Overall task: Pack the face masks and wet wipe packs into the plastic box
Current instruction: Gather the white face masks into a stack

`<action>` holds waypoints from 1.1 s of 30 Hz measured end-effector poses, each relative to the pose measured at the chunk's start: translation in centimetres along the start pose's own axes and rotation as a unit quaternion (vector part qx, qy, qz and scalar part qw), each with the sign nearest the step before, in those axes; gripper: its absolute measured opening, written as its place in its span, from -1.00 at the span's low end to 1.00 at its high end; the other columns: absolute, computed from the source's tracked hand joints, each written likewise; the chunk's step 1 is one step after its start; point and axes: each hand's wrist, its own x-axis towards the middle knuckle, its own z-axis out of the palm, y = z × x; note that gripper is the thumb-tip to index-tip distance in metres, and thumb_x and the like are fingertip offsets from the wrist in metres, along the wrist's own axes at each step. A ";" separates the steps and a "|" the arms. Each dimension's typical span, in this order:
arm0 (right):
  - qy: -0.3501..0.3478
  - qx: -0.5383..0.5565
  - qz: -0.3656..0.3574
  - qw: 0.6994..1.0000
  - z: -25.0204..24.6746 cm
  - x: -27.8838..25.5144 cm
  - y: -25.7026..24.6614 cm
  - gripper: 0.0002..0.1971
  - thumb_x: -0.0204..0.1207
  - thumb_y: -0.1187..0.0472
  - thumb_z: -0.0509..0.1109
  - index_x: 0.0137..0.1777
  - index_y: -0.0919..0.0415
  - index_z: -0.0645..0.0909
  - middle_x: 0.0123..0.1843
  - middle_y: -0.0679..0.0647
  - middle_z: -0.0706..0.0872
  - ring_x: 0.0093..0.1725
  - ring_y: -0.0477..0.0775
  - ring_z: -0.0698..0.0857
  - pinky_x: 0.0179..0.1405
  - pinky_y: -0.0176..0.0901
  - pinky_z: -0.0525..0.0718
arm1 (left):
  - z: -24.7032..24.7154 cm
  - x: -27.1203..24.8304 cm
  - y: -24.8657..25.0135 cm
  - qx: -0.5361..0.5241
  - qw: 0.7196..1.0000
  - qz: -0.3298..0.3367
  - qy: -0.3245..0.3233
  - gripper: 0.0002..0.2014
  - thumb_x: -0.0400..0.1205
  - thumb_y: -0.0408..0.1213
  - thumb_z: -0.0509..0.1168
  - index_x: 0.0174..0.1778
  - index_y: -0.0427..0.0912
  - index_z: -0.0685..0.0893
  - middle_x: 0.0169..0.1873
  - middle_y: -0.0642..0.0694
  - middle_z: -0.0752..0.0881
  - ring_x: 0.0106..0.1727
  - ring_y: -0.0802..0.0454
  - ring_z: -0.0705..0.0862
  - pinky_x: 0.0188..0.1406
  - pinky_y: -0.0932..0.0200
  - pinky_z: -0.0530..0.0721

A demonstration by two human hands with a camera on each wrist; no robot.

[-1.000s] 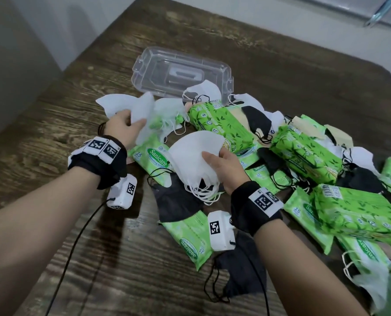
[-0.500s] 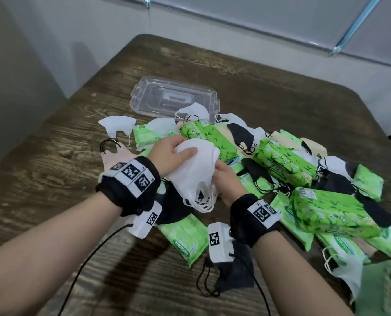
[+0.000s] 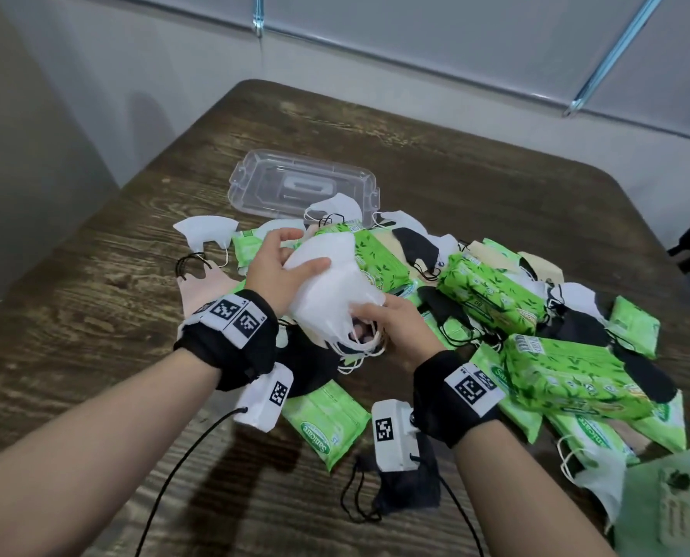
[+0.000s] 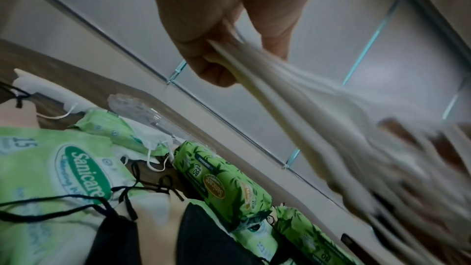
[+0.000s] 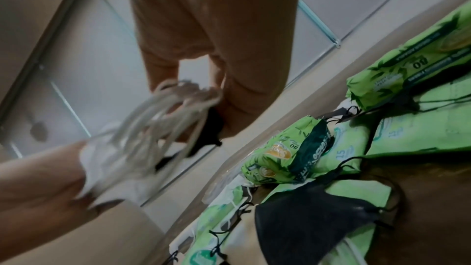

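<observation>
Your left hand (image 3: 279,271) pinches the white mask stack (image 3: 327,291) at its folded edge; your right hand (image 3: 395,327) curls round the ear loops. The stack sits above the pile, short of the plastic box (image 3: 254,186). Light, floppy, likely to fan: grip the fold.

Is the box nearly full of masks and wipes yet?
Not yet. The clear plastic box looks empty. Both hands, left hand and right hand, hold a stack of white masks. The green wipe packs and black masks lie loose on the table.
</observation>
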 end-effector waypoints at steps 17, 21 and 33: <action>0.134 -0.028 -0.044 0.990 -1.3 0.4 -0.5 -0.74 0.48 0.60 0.25 -0.26 0.26 0.60 -0.51 0.00 0.64 -0.56 -0.11 0.59 -0.56 -0.36 0.55 | -1.0 -0.3 1.2 0.055 0.990 -0.069 -0.107 -0.73 0.30 -0.43 0.60 -0.11 -0.21 0.77 -0.22 -0.06 0.77 -0.21 0.04 0.70 -0.23 0.26 0.60; 0.066 -0.064 -0.036 0.995 -0.6 0.2 -0.4 -0.78 0.34 0.57 0.31 -0.14 0.26 0.59 -0.33 0.08 0.66 -0.42 -0.04 0.60 -0.44 -0.32 0.56 | -1.0 -0.1 1.1 0.065 0.986 -0.093 -0.121 -0.61 0.15 -0.31 0.68 -0.14 -0.21 0.77 -0.11 -0.18 0.81 -0.04 -0.16 0.78 0.07 -0.05 0.72; 0.016 -0.092 -0.021 0.995 -1.6 1.1 -0.8 -0.59 0.30 0.37 0.46 0.18 0.15 0.60 0.09 0.02 0.69 0.00 -0.07 0.68 -0.10 -0.29 0.57 | -1.6 1.8 0.5 0.165 0.973 -0.074 -0.141 -0.71 0.31 -0.23 0.62 -0.10 -0.15 0.75 -0.18 -0.06 0.79 -0.13 -0.04 0.76 -0.03 0.15 0.72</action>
